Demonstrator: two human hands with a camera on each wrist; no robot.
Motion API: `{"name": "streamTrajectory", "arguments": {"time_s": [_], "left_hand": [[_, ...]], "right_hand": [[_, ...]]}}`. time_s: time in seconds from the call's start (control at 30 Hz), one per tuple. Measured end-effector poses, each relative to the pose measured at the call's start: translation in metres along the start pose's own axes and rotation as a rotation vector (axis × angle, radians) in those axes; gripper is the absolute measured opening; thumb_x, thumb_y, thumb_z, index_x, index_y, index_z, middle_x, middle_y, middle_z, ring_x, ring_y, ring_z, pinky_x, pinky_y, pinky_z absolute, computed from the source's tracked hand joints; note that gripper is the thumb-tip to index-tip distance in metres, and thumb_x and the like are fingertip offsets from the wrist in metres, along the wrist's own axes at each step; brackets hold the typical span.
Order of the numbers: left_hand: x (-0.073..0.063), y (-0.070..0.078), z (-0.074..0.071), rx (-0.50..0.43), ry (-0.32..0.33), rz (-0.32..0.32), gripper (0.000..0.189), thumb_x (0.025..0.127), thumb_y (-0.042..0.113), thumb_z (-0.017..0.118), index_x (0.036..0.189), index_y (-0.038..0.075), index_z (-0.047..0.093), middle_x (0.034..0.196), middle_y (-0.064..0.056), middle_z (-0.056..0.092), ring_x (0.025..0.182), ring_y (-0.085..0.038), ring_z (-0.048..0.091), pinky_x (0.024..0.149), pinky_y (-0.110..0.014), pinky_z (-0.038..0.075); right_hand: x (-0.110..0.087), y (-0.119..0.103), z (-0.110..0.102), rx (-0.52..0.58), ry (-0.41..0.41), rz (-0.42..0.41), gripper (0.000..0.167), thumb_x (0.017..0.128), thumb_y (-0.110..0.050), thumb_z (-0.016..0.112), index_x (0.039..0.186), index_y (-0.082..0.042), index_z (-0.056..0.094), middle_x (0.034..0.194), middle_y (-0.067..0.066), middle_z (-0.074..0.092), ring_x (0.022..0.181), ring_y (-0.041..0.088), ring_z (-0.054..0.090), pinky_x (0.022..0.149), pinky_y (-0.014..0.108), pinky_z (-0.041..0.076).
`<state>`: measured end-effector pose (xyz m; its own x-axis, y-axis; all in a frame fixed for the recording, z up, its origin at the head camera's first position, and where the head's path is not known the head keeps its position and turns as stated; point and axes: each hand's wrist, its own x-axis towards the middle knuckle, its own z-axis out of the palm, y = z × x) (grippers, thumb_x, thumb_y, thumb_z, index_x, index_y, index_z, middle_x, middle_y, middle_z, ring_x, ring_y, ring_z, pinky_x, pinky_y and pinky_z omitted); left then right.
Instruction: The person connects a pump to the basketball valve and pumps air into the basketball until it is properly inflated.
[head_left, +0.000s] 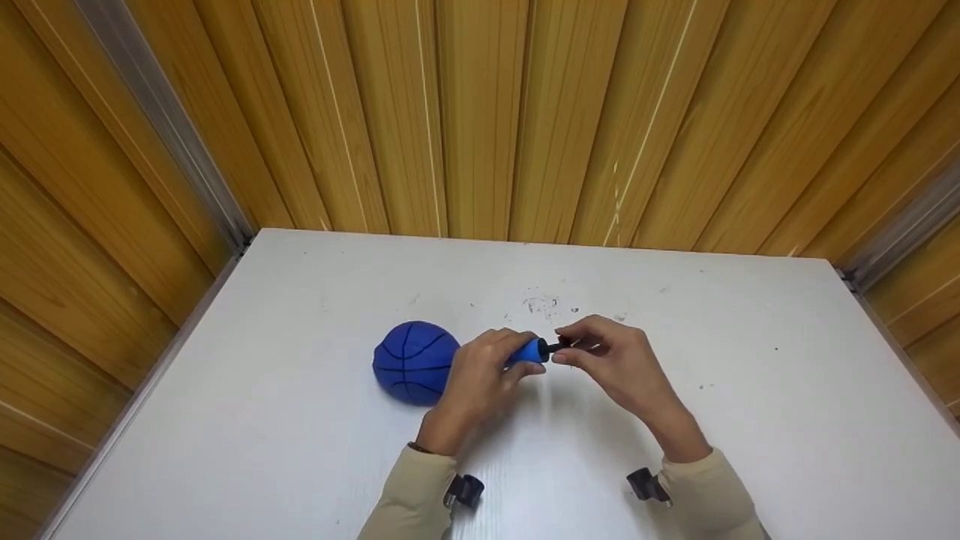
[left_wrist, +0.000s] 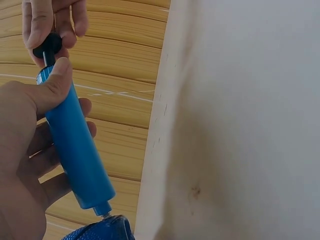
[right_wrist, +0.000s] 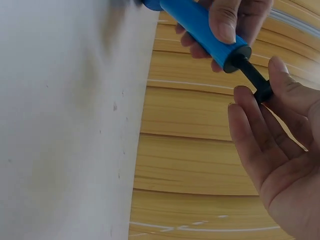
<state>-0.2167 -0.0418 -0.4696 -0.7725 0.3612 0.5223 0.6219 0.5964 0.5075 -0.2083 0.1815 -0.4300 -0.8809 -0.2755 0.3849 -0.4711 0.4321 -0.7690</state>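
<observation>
L grip w/ pump hides pt of ball.

- The ball is leftmost — partly behind the left hand in the head view.
- The pump lies within the left hand, to the right of the ball; its nozzle end meets the ball.
- The pump handle sits at the pump's right end — between the thumb and fingers of the right hand.
- Both hands are over the table, whose far edge has the back wall behind it.
- Side walls stand left and right of the table.
- Two wrist cameras sit between the sleeves, nearer the person than the hands.
</observation>
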Motion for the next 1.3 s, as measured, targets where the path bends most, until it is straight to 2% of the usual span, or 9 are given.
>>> {"name": "streamTrajectory", "arguments": {"time_s": [0.53,0.77,0.87,1.1,1.3], "left_hand": [[-0.001,0.000,-0.001,-0.021,-0.022,-0.018,0.036,0.093,0.027,0.084,0.122,0.006,0.078,0.110,-0.005,0.077,0.104,-0.022,0.071,0.091,-0.038,0.059],[0.001,-0.001,-0.004,-0.025,-0.019,0.001,0.036,0.092,0.028,0.084,0.121,0.007,0.078,0.107,-0.004,0.077,0.099,-0.020,0.071,0.086,-0.036,0.059],[0.001,-0.002,-0.005,-0.031,-0.021,0.010,0.036,0.092,0.027,0.085,0.120,0.007,0.078,0.107,-0.004,0.077,0.099,-0.021,0.071,0.086,-0.036,0.059],[0.000,-0.003,-0.003,-0.052,-0.027,0.044,0.035,0.089,0.026,0.087,0.119,0.009,0.078,0.105,-0.004,0.077,0.096,-0.020,0.071,0.083,-0.036,0.059],[0.001,-0.004,-0.002,-0.035,-0.028,0.041,0.037,0.090,0.028,0.086,0.120,0.007,0.078,0.105,-0.004,0.078,0.096,-0.021,0.072,0.083,-0.037,0.060]], "right_hand": [[-0.003,-0.004,0.002,-0.017,-0.022,-0.014,0.024,0.091,-0.011,0.085,0.114,-0.010,0.077,0.104,-0.001,0.077,0.086,0.016,0.076,0.078,0.030,0.062],[-0.001,-0.005,0.000,-0.014,-0.017,-0.030,0.025,0.091,-0.013,0.086,0.113,-0.009,0.077,0.105,0.000,0.077,0.088,0.016,0.075,0.078,0.030,0.062],[-0.001,-0.004,-0.001,-0.018,-0.031,-0.070,0.024,0.091,-0.012,0.086,0.114,-0.010,0.077,0.104,-0.003,0.076,0.089,0.015,0.074,0.079,0.031,0.062],[-0.003,-0.001,-0.008,-0.039,-0.047,-0.230,0.027,0.088,0.000,0.086,0.110,-0.013,0.076,0.102,-0.005,0.073,0.085,0.014,0.074,0.078,0.031,0.062],[-0.002,-0.003,-0.029,-0.077,-0.023,-0.247,0.034,0.084,0.010,0.083,0.111,-0.009,0.075,0.105,-0.004,0.072,0.087,0.019,0.075,0.082,0.027,0.061]]}}
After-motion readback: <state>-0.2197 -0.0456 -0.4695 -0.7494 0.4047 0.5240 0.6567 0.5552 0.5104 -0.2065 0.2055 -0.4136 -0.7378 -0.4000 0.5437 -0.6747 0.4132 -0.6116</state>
